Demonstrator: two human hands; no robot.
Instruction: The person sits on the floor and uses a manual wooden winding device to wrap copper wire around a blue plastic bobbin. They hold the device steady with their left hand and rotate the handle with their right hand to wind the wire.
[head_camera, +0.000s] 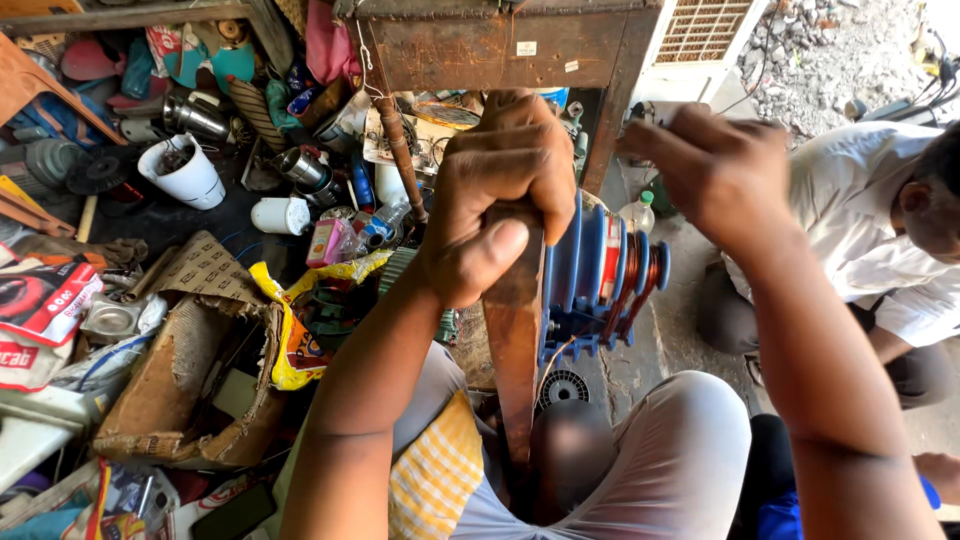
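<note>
Floor: cluttered ground strewn with tins, scraps and packets, left of the person's knees.
Rusty stand: a brown metal frame at the top, its leg dropping beside the winder.
Seated person: someone in a white shirt crouches at the right edge, well apart from the hands.
Torn cardboard: crumpled brown sheet on the floor at lower left.
Wooden handle: a long brown bar running upright between the knees.
Coil winder: blue stepped former wound with copper wire, just right of the wooden handle, under the stand's front edge.
Left hand: left hand clenched in a fist round the top of the wooden handle, thumb pressed along it.
Right hand: right hand above the winder, fingers curled together; whether they pinch the wire cannot be told.
White cup: a pale container on the floor at upper left.
</note>
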